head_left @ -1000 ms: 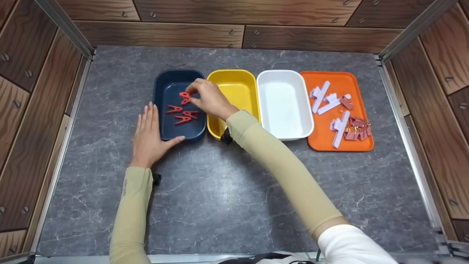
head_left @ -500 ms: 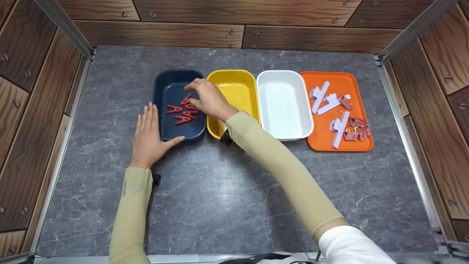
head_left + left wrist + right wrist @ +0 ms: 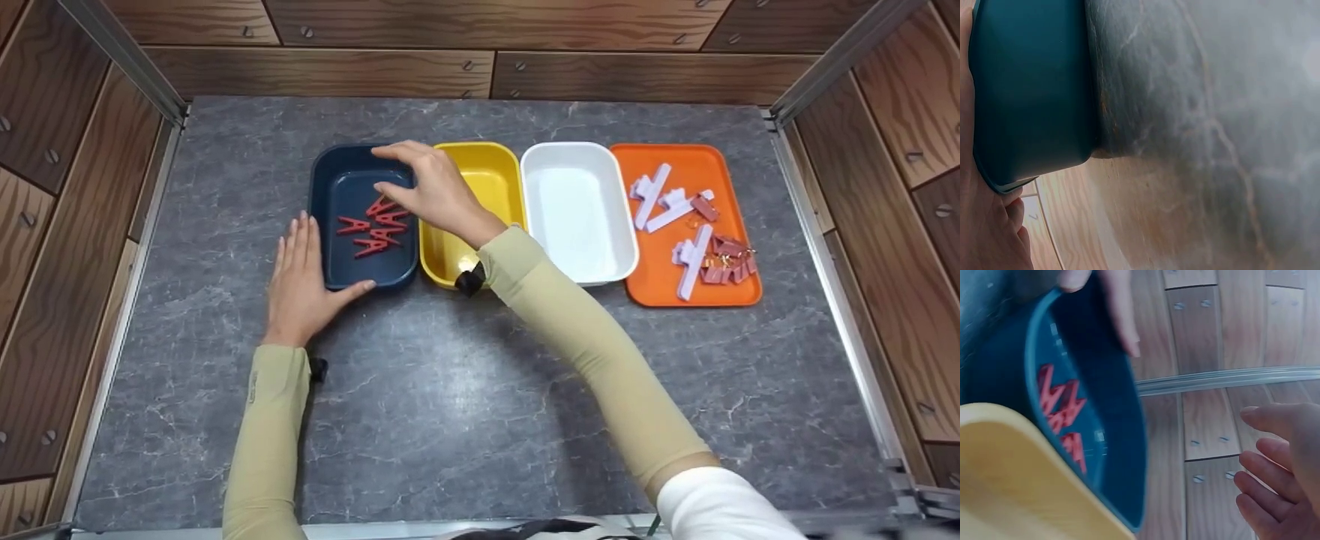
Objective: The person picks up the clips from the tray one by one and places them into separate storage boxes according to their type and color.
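Observation:
Several red clothespins (image 3: 373, 234) lie loosely grouped on the floor of the dark blue bin (image 3: 341, 264). My left hand (image 3: 298, 283) rests along that bin's left side, fingers straight and thumb stretched along the near rim; in the left wrist view the hand (image 3: 985, 225) lies against the bin's wall. Above the right part of the blue bin, my right hand (image 3: 437, 187) is raised with fingers and thumb spread apart and nothing between them. The right wrist view shows this hand (image 3: 1278, 472) apart from the red clothespins (image 3: 1064, 410) in the bin.
Beside the blue bin stand a yellow bin (image 3: 491, 191), partly covered by my right hand, and a white bin (image 3: 577, 210). At the right, an orange tray (image 3: 649, 289) carries lilac bar clips (image 3: 694, 262) and several pink binder clips (image 3: 727, 262). Wood-patterned walls surround the grey table (image 3: 450, 420).
My right hand has let go of a red clothespin, which now lies with the others in the blue bin. The hand has since lifted and its fingers have spread. My left hand stays put.

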The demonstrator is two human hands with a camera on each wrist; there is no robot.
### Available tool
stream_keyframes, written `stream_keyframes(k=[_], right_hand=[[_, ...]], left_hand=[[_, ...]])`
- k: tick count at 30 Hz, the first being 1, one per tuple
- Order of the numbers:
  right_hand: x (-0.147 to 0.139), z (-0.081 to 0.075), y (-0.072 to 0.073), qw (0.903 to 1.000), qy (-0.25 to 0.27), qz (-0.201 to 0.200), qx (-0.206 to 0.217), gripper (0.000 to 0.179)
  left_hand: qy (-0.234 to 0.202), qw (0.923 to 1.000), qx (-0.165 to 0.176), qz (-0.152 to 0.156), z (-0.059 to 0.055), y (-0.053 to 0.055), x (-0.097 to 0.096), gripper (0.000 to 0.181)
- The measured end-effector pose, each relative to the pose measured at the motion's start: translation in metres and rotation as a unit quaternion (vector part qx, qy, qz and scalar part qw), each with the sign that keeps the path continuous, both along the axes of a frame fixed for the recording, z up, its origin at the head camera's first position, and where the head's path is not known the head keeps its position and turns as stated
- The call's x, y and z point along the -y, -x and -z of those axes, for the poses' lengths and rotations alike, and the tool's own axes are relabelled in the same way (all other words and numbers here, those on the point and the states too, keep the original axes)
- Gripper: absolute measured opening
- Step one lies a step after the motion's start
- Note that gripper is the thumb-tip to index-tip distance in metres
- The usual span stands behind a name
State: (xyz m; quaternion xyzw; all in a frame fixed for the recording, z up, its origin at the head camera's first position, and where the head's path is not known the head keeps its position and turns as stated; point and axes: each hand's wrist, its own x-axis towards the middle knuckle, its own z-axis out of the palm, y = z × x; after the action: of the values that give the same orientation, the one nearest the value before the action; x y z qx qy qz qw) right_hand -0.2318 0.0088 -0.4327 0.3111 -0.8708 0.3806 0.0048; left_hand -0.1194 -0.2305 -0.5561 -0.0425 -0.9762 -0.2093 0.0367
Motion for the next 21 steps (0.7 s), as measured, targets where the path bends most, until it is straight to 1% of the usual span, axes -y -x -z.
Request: stream_keyframes(k=[3, 8, 15, 18, 21], right_hand=[[-0.008, -0.008, -0.003, 0.9991, 0.040, 0.005, -0.011, 0.048], [-0.023, -0.021, -0.006, 0.9960, 0.084, 0.016, -0.028, 0.048], [-0.049, -0.035, -0.009, 0.9915, 0.114, 0.046, -0.042, 0.048], [-0.062, -0.039, -0.009, 0.9886, 0.128, 0.058, -0.053, 0.047], [-0.075, -0.041, -0.008, 0.9849, 0.140, 0.068, -0.074, 0.046]], left_hand=[[-0.002, 1.0000, -0.001, -0.001, 0.001, -0.001, 0.000, 0.133], [-0.007, 0.9999, -0.011, -0.001, 0.001, -0.002, 0.001, 0.132], [-0.005, 0.9998, -0.021, 0.005, 0.001, -0.002, 0.002, 0.132], [-0.003, 0.9997, -0.023, 0.005, 0.001, -0.002, 0.001, 0.132], [-0.001, 0.9997, -0.025, 0.005, 0.001, -0.001, 0.001, 0.132]])
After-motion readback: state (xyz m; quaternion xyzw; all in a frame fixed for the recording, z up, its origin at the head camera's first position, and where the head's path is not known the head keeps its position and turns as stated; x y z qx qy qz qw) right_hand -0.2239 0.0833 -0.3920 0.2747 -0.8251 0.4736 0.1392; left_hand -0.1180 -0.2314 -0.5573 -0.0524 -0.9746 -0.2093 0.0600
